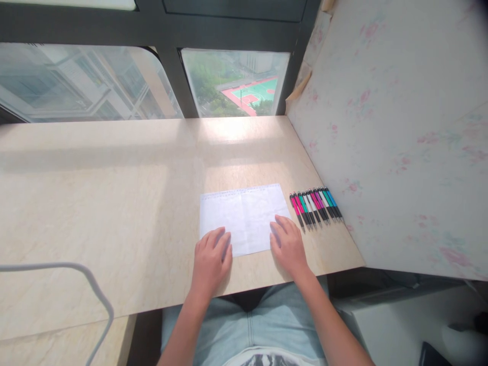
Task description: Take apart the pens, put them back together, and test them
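Observation:
A white sheet of paper (246, 216) lies flat on the table, with a perforated-looking top edge and a faint crease down its middle. My left hand (212, 258) rests on its lower left corner, fingers stretched out and slightly curved. On the lower right corner lies my right hand (288, 245), its fingers apart and nothing in them. Just right of the paper, a row of several pens (315, 207) is lined up side by side, with pink, green, white, purple and blue barrels and black grips. Their tips point toward me.
The pale table (95, 203) runs up to a dark-framed window (173, 76) at the back. A wall with flowered paper (400, 137) borders it on the right. A grey cable (87, 274) curves across the lower left. My lap is below the table's front edge.

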A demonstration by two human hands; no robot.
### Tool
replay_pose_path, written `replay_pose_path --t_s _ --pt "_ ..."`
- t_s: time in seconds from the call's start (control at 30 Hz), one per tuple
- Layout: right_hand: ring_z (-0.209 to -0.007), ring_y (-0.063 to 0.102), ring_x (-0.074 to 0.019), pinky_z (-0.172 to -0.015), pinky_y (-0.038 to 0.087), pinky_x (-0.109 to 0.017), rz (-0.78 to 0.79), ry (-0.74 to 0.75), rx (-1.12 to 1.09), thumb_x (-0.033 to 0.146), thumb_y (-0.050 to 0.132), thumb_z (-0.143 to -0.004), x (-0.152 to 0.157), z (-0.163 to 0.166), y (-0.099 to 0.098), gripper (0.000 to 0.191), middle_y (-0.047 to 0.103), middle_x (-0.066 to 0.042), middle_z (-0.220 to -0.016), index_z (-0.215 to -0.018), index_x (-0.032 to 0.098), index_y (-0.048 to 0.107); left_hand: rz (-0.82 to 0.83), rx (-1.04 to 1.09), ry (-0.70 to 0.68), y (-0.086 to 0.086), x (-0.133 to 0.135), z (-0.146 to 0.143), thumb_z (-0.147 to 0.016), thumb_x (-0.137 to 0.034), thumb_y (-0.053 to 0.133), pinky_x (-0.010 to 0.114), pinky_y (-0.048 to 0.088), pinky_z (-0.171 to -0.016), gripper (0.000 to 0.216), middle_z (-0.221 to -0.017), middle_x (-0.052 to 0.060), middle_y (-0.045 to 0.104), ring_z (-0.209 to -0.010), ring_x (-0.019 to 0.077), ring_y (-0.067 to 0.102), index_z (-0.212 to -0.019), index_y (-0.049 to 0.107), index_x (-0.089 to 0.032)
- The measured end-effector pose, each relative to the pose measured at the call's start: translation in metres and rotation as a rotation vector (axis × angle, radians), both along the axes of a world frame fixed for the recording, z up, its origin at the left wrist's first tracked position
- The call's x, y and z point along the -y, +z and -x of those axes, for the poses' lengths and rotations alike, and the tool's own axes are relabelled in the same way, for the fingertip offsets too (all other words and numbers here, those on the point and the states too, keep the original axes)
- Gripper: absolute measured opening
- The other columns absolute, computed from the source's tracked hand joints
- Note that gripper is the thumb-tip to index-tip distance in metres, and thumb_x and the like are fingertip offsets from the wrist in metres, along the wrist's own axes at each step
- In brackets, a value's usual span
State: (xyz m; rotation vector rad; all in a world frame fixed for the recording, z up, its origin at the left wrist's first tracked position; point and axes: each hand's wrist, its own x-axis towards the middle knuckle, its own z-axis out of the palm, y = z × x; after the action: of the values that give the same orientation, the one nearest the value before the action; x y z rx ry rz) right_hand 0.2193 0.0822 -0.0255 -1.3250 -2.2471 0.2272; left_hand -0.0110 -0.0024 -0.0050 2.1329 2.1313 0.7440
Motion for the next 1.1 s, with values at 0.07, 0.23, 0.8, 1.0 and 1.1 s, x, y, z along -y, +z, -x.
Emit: replay_pose_path --t_s 0.07,0.23,0.8,1.0,1.1 --pt "-0.123 0.048 -0.0282 -0.102 0.042 -0.047 0.005 0.002 -0.002 0.018 0.051 -0.089 0.000 0.000 0.001 0.030 0.058 -0.012 -0.131 -0.116 0.018 0.062 -0.005 0.007 0.001 0.000 0.000 0.000 -0.089 -0.023 0.054 0.046 0.043 -0.095 0.029 -0.126 0.012 0.062 -0.116 0.0301 0.055 -0.118 0.061 -0.021" --pt "-0.123 0.048 -0.0280 -0.103 0.042 -0.048 0.006 -0.002 -0.015 0.018 0.050 -0.089 0.000 0.001 0.002 0.030 0.058 -0.012 -0.131 -0.116 0.018 0.062 -0.016 0.011 -0.002 -0.001 0.000 0.000 -0.089 -0.023 0.054 0.046 0.043 -0.096 0.029 -0.126 0.012 0.062 -0.116 0.0300 0.055 -0.117 0.061 -0.021" --pt "-0.124 0.049 -0.0254 -0.103 0.044 -0.046 -0.047 -0.035 -0.053 0.017 0.048 -0.091 0.002 0.002 -0.001 0.037 0.057 -0.014 -0.132 -0.126 0.018 0.056 -0.022 0.013 -0.006 -0.001 -0.001 0.001 -0.089 -0.024 0.053 0.047 0.044 -0.095 0.029 -0.125 0.012 0.063 -0.116 0.0298 0.055 -0.117 0.061 -0.021" --pt "-0.136 0.034 -0.0339 -0.107 0.033 -0.057 -0.086 -0.280 0.035 0.024 0.052 -0.089 -0.016 -0.005 0.006 0.047 0.042 -0.021 -0.146 -0.135 0.015 0.049 -0.032 0.043 -0.012 -0.002 -0.001 0.002 -0.089 -0.024 0.054 0.047 0.044 -0.095 0.029 -0.125 0.012 0.063 -0.115 0.0304 0.056 -0.116 0.062 -0.021" --pt "-0.139 0.026 -0.0404 -0.107 0.027 -0.062 -0.053 -0.426 0.107 0.030 0.058 -0.085 -0.039 -0.013 0.013 0.063 0.029 -0.027 -0.152 -0.141 0.010 0.040 -0.036 0.048 -0.016 -0.001 -0.001 0.002 -0.089 -0.024 0.053 0.047 0.044 -0.095 0.029 -0.125 0.012 0.063 -0.115 0.0301 0.056 -0.117 0.062 -0.022"
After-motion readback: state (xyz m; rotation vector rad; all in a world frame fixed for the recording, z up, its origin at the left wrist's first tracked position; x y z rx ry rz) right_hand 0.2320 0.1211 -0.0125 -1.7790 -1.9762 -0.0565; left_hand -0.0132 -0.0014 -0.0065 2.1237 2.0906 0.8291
